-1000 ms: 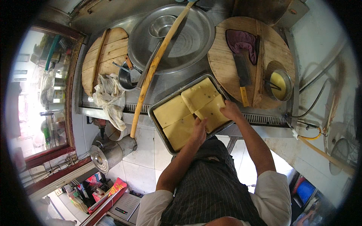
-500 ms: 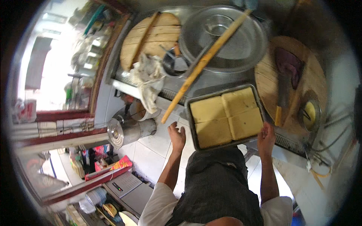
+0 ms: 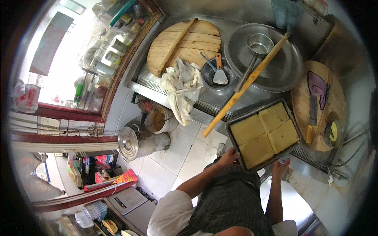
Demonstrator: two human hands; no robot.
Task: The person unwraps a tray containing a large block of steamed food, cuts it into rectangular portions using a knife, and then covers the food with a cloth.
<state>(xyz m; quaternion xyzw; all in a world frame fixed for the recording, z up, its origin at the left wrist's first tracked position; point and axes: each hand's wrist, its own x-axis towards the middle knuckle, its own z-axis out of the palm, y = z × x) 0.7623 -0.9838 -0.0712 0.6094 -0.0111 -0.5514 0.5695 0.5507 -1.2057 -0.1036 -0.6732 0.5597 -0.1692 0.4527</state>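
Observation:
A dark rectangular baking tray (image 3: 258, 167) lies tilted across the counter's front edge, its near part jutting out toward my apron. Inside it is a yellow-brown slab of cake (image 3: 262, 129) divided into quarters. My left hand (image 3: 228, 159) is at the tray's near left side, fingers closed against the rim. Just below the near right corner is my right hand (image 3: 280, 171), its fingers apart; whether it touches the tray is hard to see. Behind the tray, a long wooden pole (image 3: 244, 88) lies slantwise over a large metal basin (image 3: 291, 59), one end jutting past the counter edge.
A round wooden board (image 3: 157, 43) carries a wooden bar; beside it are a crumpled cloth (image 3: 181, 88) and a dark bowl (image 3: 206, 74) with a scraper (image 3: 220, 76). Another round board (image 3: 336, 84) holds a cleaver (image 3: 313, 110). A lidded metal pot (image 3: 128, 143) and white bucket (image 3: 169, 122) stand on the floor.
My left hand has come right, from free space to the tray's near left side. The right hand has shifted from the tray's right corner to below its near edge. The whole view has shifted.

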